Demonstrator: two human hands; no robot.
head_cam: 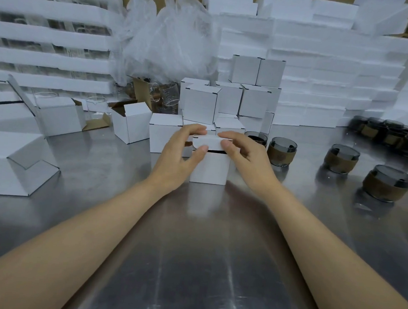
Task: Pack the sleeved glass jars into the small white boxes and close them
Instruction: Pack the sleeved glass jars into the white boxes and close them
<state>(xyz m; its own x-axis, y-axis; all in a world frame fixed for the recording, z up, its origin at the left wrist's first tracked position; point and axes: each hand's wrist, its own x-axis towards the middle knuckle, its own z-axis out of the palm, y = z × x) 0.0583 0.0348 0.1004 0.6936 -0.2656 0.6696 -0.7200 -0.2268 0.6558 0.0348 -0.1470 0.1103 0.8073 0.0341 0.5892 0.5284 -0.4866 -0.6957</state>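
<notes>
A small white box [209, 165] stands on the steel table [190, 262] in the middle. Its lid flap is partly down, with a dark gap showing under it. My left hand [182, 153] pinches the flap's left end with thumb and fingers. My right hand [243, 150] pinches its right end. What is inside the box is hidden. To the right stand dark glass jars with brown sleeves: one close by [281, 151], one farther right [341, 159], one nearer the front [385, 182]. Another jar [256, 137] peeks out behind my right hand.
Closed white boxes [201, 103] are stacked behind my hands. Open empty boxes [130, 122] and a tipped one [11, 162] lie left. More sleeved jars [390, 136] cluster far right. Foam slabs [323, 90], plastic bags [169, 43] and clear beakers [168, 96] fill the back.
</notes>
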